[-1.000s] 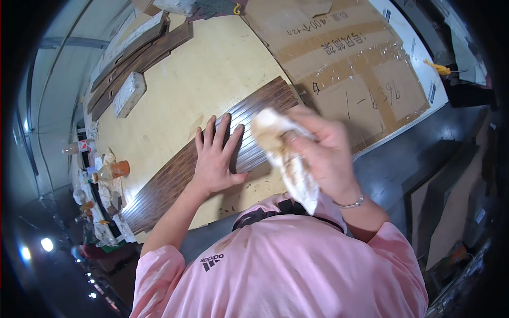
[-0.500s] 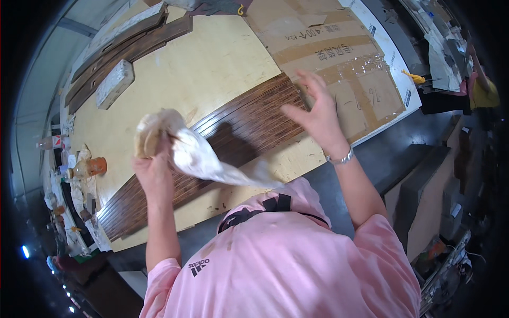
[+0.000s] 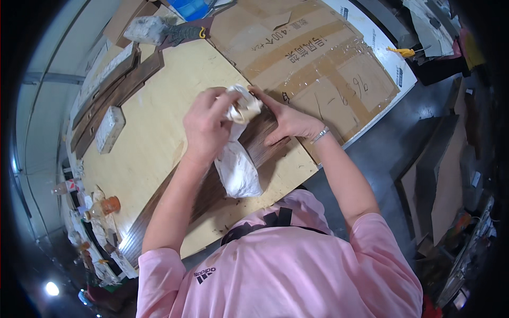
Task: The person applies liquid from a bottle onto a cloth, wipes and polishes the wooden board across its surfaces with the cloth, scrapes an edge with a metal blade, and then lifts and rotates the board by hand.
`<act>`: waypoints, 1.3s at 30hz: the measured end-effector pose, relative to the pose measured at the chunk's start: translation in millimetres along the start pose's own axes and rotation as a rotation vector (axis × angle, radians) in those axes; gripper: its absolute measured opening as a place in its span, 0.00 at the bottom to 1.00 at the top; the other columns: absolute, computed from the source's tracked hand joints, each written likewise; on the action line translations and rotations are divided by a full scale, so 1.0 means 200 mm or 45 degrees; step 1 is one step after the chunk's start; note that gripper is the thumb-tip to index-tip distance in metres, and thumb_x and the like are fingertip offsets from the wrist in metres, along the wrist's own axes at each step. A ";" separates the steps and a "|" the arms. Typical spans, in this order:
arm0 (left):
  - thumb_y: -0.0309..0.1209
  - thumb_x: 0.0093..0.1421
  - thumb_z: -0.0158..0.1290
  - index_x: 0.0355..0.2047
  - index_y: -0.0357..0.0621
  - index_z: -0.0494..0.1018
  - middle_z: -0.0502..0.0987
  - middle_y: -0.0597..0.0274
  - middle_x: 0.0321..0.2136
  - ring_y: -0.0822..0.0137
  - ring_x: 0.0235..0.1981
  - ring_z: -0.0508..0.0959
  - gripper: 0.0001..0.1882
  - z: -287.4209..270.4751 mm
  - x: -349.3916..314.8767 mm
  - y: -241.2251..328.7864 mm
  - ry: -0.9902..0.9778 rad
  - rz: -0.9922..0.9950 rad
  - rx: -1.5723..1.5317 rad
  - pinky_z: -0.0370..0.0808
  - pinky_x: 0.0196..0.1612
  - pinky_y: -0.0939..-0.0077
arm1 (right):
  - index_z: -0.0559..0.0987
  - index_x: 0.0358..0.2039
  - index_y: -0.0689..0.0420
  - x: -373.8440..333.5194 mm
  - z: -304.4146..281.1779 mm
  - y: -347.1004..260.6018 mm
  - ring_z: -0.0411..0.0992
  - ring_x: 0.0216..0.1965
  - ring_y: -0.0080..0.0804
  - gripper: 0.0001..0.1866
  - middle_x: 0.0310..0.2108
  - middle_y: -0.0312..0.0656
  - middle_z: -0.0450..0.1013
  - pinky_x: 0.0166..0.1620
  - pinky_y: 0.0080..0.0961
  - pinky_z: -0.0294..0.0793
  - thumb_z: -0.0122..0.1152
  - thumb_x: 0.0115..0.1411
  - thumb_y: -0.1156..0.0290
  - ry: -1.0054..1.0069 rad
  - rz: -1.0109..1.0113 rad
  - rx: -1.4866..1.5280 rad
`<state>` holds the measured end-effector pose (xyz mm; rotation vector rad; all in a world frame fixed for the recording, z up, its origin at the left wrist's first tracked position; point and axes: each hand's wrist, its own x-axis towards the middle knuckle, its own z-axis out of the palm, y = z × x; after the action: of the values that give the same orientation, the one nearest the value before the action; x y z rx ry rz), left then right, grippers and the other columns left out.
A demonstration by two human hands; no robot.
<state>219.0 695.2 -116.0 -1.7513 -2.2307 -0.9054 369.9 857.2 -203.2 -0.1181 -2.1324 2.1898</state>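
Observation:
A long dark brown grooved wooden board [image 3: 208, 192] lies slantwise on the pale plywood tabletop. My left hand [image 3: 205, 127] is closed around a crumpled white cloth [image 3: 237, 168] over the board's right part; one end of the cloth hangs down toward me. At the board's right end, my right hand [image 3: 291, 123] spans its width, the fingers on the far edge and the thumb on the near side. Both hands are close together, and they hide part of that end.
Flattened cardboard [image 3: 318, 69] covers the right of the table. More brown boards [image 3: 116, 95] and a whitish block [image 3: 110, 130] lie at the left. A dark glove [image 3: 183, 35] rests at the back, a yellow-handled tool [image 3: 401, 52] at the right edge. Bottles [image 3: 95, 211] stand far left.
My left hand has swung rightward with the cloth, from the board's left part to its right end. My right hand has come down from above onto that end. The view has shifted a little.

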 end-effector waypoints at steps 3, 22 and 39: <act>0.22 0.43 0.63 0.45 0.53 0.79 0.76 0.60 0.47 0.55 0.43 0.75 0.25 0.02 0.00 0.10 -0.304 0.071 -0.106 0.74 0.45 0.62 | 0.45 0.74 0.51 0.04 -0.03 0.07 0.58 0.66 0.33 0.66 0.67 0.45 0.59 0.68 0.27 0.57 0.75 0.37 0.77 -0.139 0.017 0.308; 0.24 0.49 0.62 0.36 0.45 0.83 0.78 0.60 0.40 0.55 0.38 0.75 0.12 0.29 0.11 0.08 -0.263 -0.007 -0.157 0.74 0.43 0.64 | 0.48 0.73 0.54 0.03 0.08 0.14 0.59 0.64 0.34 0.61 0.63 0.42 0.60 0.62 0.27 0.65 0.65 0.37 0.85 0.186 0.047 0.656; 0.23 0.61 0.57 0.41 0.35 0.81 0.78 0.53 0.40 0.62 0.40 0.80 0.10 -0.20 -0.37 -0.28 -0.078 -0.964 -0.205 0.75 0.46 0.71 | 0.59 0.69 0.60 0.03 -0.02 0.06 0.56 0.68 0.31 0.46 0.68 0.45 0.59 0.69 0.28 0.53 0.66 0.50 0.76 0.109 0.121 0.398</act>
<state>180.9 604.7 -139.3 -0.9519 -2.9854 -1.1855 363.6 861.5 -215.3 -0.2908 -1.7491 2.4897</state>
